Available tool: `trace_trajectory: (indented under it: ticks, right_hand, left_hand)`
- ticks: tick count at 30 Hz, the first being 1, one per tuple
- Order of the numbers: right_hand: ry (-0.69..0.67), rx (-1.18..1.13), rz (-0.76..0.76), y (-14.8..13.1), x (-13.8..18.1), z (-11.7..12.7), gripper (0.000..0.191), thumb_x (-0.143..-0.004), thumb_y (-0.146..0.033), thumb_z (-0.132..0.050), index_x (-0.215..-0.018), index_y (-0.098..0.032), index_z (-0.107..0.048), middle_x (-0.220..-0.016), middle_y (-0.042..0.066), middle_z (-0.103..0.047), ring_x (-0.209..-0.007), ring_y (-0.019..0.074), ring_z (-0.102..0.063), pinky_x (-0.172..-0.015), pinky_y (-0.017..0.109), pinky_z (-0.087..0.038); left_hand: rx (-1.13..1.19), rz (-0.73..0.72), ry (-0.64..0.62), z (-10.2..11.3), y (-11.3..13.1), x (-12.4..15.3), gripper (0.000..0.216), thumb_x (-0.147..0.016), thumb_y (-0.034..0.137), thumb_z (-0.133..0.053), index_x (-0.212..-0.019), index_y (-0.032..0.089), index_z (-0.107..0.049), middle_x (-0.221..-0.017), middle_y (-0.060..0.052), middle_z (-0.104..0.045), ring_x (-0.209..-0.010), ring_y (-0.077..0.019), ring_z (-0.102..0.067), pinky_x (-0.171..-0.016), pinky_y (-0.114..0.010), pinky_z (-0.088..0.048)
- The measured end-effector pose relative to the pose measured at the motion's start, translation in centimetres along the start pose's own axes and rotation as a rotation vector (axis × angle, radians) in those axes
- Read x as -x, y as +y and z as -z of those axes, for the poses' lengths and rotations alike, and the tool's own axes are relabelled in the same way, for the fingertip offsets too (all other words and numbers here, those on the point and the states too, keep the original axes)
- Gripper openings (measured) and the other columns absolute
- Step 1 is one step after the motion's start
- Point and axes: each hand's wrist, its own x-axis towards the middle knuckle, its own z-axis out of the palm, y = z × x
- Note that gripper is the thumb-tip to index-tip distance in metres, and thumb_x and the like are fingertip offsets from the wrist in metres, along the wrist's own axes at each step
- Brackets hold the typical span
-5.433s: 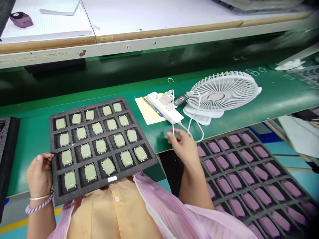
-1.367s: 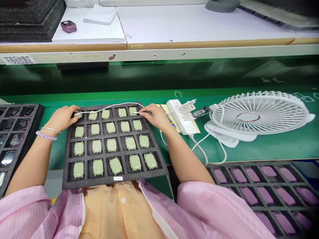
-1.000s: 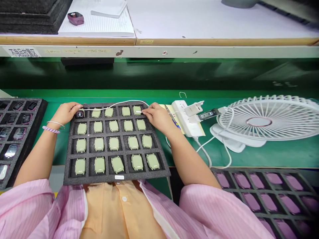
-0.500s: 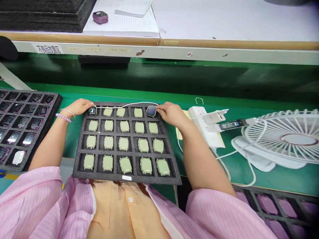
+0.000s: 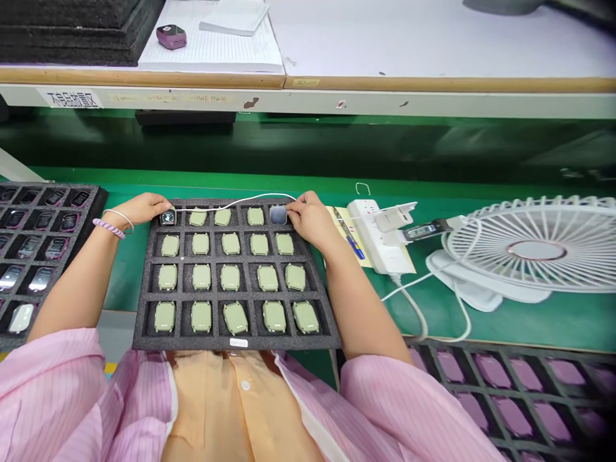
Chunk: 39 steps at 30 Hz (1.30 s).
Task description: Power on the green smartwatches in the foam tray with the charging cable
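A black foam tray point(image 5: 237, 255) lies in front of me, its compartments holding several pale green watch bodies point(image 5: 201, 276) with their backs up. At its far left corner, my left hand point(image 5: 144, 209) pinches the edge of a smartwatch point(image 5: 167, 217) whose dark screen is lit. My right hand point(image 5: 312, 221) is closed at the far right compartment, thumb and fingers on the edge of another watch point(image 5: 278, 215) with a dark, unlit face. A white cable point(image 5: 250, 197) runs across the tray's far edge between the two hands; its ends are hidden.
To the left lies another foam tray point(image 5: 62, 268) of dark watches. On the right are a power strip point(image 5: 378, 240) with plugged-in adapters, a blue pen point(image 5: 353, 242), a white fan point(image 5: 534, 256) and a tray of purple watch bodies point(image 5: 513, 417). A shelf point(image 5: 385, 38) spans the back.
The view has shifted, so the tray and hands sit further left, and the pen beside the power strip now shows. Both hands keep about the same places at the two watches.
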Motion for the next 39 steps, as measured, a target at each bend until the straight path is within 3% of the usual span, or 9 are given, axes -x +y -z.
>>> trace_trajectory:
  ticks: [5,11,15,18,21,24,33,37,39]
  right_hand:
    - [0.073,-0.109,0.091,2.3,-0.7,-1.4,0.049,-0.094,-0.033,-0.047,-0.124,-0.012,-0.079,-0.124,0.012,-0.051,-0.101,-0.0012,-0.037,-0.093,0.01,-0.033]
    - [0.143,-0.161,0.099,2.8,-0.8,-1.6,0.052,-0.095,-0.041,-0.048,-0.126,-0.011,-0.078,-0.121,0.013,-0.053,-0.109,0.0011,-0.044,-0.108,0.016,-0.043]
    - [0.132,-0.175,0.179,2.7,0.4,-0.1,0.05,-0.098,-0.043,-0.047,-0.127,-0.015,-0.077,-0.123,0.011,-0.053,-0.11,0.0,-0.046,-0.108,0.014,-0.043]
    - [-0.024,-0.096,0.215,2.7,1.7,1.2,0.044,-0.096,-0.036,-0.052,-0.127,-0.019,-0.077,-0.126,0.008,-0.055,-0.113,-0.0001,-0.047,-0.112,0.014,-0.04]
    - [-0.058,-0.048,0.18,2.2,2.3,1.7,0.044,-0.098,-0.037,-0.051,-0.132,-0.022,-0.076,-0.13,0.006,-0.055,-0.117,0.0008,-0.046,-0.115,0.014,-0.037]
    - [-0.058,-0.007,0.147,0.8,2.2,1.4,0.043,-0.099,-0.042,-0.053,-0.131,-0.024,-0.075,-0.129,0.004,-0.057,-0.114,0.0016,-0.045,-0.112,0.013,-0.035]
    - [-0.066,-0.015,-0.117,-1.9,4.5,2.7,0.047,-0.105,-0.035,-0.039,-0.139,-0.016,-0.065,-0.13,0.004,-0.059,-0.109,0.0009,-0.052,-0.094,0.009,-0.032]
    - [-0.157,0.264,-0.426,-1.4,5.8,4.9,0.056,-0.103,-0.04,-0.04,-0.15,-0.022,-0.063,-0.142,0.008,-0.051,-0.137,0.0197,-0.048,-0.12,0.035,-0.039]
    - [-0.154,0.335,-0.424,-2.2,5.7,5.0,0.058,-0.103,-0.042,-0.037,-0.155,-0.026,-0.06,-0.15,0.008,-0.045,-0.146,0.0255,-0.041,-0.126,0.049,-0.035]
  left_hand:
    - [0.073,0.024,0.019,0.1,0.1,0.0,0.068,-0.095,0.052,-0.042,-0.142,0.008,-0.063,-0.132,-0.002,-0.056,-0.09,0.0168,-0.047,-0.078,0.01,-0.03]
    - [0.176,0.049,0.281,-1.3,4.3,2.2,0.057,-0.093,0.045,-0.053,-0.135,0.01,-0.068,-0.122,-0.001,-0.06,-0.081,0.0156,-0.038,-0.079,0.003,-0.025]
    - [0.045,-0.056,0.216,-3.5,6.8,2.8,0.044,-0.094,0.043,-0.053,-0.125,0.019,-0.073,-0.129,0.002,-0.057,-0.096,0.0141,-0.037,-0.105,0.002,-0.033]
    - [-0.142,-0.091,0.119,-4.0,7.6,2.8,0.042,-0.097,0.042,-0.048,-0.126,0.024,-0.072,-0.136,0.002,-0.053,-0.115,0.0069,-0.038,-0.134,-0.022,-0.03]
    - [-0.316,-0.133,0.111,-3.6,8.2,2.8,0.047,-0.096,0.039,-0.047,-0.137,0.025,-0.065,-0.145,-0.001,-0.046,-0.142,-0.0108,-0.032,-0.135,-0.046,-0.026]
    - [-0.443,-0.197,0.122,-3.2,8.9,2.6,0.051,-0.094,0.032,-0.049,-0.142,0.02,-0.062,-0.148,-0.004,-0.043,-0.149,-0.02,-0.027,-0.132,-0.05,-0.027]
    - [-0.074,-0.227,0.162,-4.3,6.2,1.0,0.066,-0.098,0.05,-0.041,-0.159,0.026,-0.048,-0.146,-0.004,-0.044,-0.138,-0.0055,-0.034,-0.14,-0.041,-0.025]
    - [0.138,-0.233,0.188,-4.6,4.9,0.0,0.07,-0.101,0.053,-0.027,-0.159,0.022,-0.051,-0.148,-0.003,-0.044,-0.125,0.0018,-0.036,-0.139,-0.029,-0.033]
    - [0.143,-0.213,0.161,-4.7,4.9,-0.3,0.069,-0.102,0.052,-0.021,-0.154,0.023,-0.056,-0.147,-0.001,-0.045,-0.121,0.0028,-0.035,-0.14,-0.033,-0.032]
